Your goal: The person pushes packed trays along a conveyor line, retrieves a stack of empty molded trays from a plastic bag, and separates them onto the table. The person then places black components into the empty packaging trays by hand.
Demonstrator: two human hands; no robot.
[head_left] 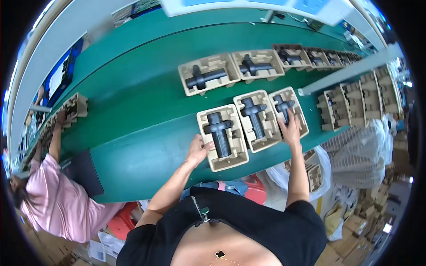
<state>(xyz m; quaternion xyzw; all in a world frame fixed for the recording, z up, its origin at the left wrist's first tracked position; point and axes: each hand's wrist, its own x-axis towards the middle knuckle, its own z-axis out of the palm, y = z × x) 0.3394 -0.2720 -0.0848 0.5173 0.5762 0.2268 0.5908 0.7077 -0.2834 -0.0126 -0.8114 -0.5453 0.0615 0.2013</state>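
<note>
Three beige molded trays lie side by side at the bench's front edge, each with a black cylindrical device in it. My left hand [198, 150] touches the left edge of the nearest tray [237, 159], its thumb over the rim; the device [219, 135] inside lies free of my fingers. The middle tray [265, 144] holds another black device [254, 119], touched by neither hand. At the right tray [303, 127], my right hand [290, 127] reaches in with spread fingers on or beside the black device [282, 105].
Behind, a row of filled trays [208, 91] runs to the right on the green bench [128, 102]. Stacked trays [355, 104] stand at right, below a grey metal bar [350, 68]. A co-worker in pink [62, 199] reaches to trays at far left.
</note>
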